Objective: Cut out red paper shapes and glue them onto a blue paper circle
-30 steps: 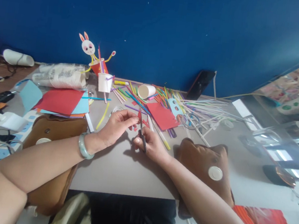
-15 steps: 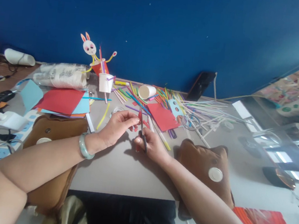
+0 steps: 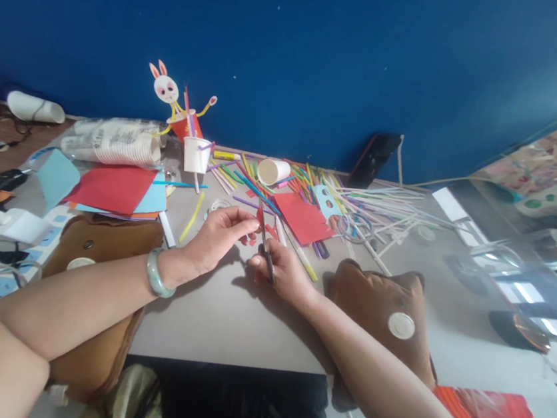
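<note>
Head view: right hand (image 3: pixel 285 271) closed round scissors (image 3: pixel 265 244), blades up, tips at red scrap (image 3: pixel 259 217). Left hand (image 3: pixel 215 237) pinching that scrap between thumb and fingertips, just left of blades, mid-desk (image 3: pixel 227 310). Red sheet (image 3: pixel 302 217) just behind right hand; straws (image 3: pixel 383 211) toward far edge. Cup sleeve (image 3: pixel 112 140) at far left: print there, too small to read.

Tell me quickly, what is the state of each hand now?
Left hand: closed, pinching a small red paper piece.
Right hand: closed around black-handled scissors, blades at the paper.
</note>
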Motion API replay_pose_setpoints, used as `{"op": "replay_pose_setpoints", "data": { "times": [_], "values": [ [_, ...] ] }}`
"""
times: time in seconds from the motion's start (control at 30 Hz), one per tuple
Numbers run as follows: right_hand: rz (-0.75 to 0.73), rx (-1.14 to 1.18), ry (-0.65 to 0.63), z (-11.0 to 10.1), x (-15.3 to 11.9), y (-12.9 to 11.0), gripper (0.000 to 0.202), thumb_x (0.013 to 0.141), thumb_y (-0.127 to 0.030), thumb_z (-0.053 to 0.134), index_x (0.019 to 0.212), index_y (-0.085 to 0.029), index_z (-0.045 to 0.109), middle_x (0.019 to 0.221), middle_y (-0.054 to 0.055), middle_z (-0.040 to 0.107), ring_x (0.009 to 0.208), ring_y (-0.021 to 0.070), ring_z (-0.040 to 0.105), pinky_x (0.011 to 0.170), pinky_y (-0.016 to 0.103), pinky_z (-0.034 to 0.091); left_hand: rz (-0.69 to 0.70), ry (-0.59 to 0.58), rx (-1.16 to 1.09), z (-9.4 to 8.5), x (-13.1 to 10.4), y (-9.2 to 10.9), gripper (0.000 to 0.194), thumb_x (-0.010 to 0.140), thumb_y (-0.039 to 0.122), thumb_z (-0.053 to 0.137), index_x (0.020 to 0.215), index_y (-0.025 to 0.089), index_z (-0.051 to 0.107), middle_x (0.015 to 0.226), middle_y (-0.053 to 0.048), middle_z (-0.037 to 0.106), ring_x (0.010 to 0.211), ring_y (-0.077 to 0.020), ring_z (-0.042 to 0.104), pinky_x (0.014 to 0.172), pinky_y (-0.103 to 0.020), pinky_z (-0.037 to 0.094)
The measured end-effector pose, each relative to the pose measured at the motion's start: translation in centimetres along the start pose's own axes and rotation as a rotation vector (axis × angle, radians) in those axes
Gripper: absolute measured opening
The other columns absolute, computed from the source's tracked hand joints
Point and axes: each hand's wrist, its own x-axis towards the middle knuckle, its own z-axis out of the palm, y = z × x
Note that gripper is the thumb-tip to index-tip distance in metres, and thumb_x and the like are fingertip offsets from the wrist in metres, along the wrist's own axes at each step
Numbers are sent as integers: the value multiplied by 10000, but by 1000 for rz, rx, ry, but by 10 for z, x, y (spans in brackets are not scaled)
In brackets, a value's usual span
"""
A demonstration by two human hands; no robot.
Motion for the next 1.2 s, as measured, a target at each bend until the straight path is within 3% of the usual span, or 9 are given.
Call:
{"op": "replay_pose_setpoints", "data": {
  "times": [0.47, 0.77, 0.9, 1.07, 1.2],
  "values": [
    [6, 22, 11, 1, -1, 0, 471, 763, -571, 708, 701, -233, 386, 500, -53, 583, 445, 100, 488, 460, 236, 376, -1, 1, 3, 0, 0, 2, 168, 782, 317, 734, 754, 165, 668, 676, 12, 654, 653, -108, 605, 628, -240, 469],
    [-38, 29, 195, -3, 2, -1, 447, 755, -582, 720, 706, -218, 464, 489, -40, 594, 455, 107, 493, 469, 245, 359, -75, 75, 37, -1, 4, 3, 163, 735, 315, 728, 738, 163, 670, 696, -2, 661, 657, -111, 600, 602, -230, 450],
    [-51, 84, 210, -4, 2, -2, 427, 728, -552, 757, 748, -214, 497, 543, -35, 622, 466, 104, 500, 459, 240, 375, -113, 100, 92, -4, 8, 2, 188, 726, 342, 731, 740, 165, 672, 727, -10, 676, 658, -112, 603, 592, -229, 436],
    [-78, 139, 284, -4, 3, 0, 456, 626, -479, 843, 779, -216, 504, 613, -43, 625, 516, 117, 556, 489, 256, 451, -121, 55, 153, -7, 8, -1, 187, 736, 346, 716, 731, 164, 673, 698, -10, 665, 676, -123, 600, 611, -238, 436],
    [-127, 158, 341, -6, 3, 0, 429, 637, -443, 837, 809, -213, 517, 713, -17, 665, 570, 119, 579, 528, 267, 487, -148, 1, 182, -6, 5, -1, 167, 737, 328, 699, 727, 163, 671, 690, -6, 662, 659, -119, 586, 622, -242, 441]
  ]
}}
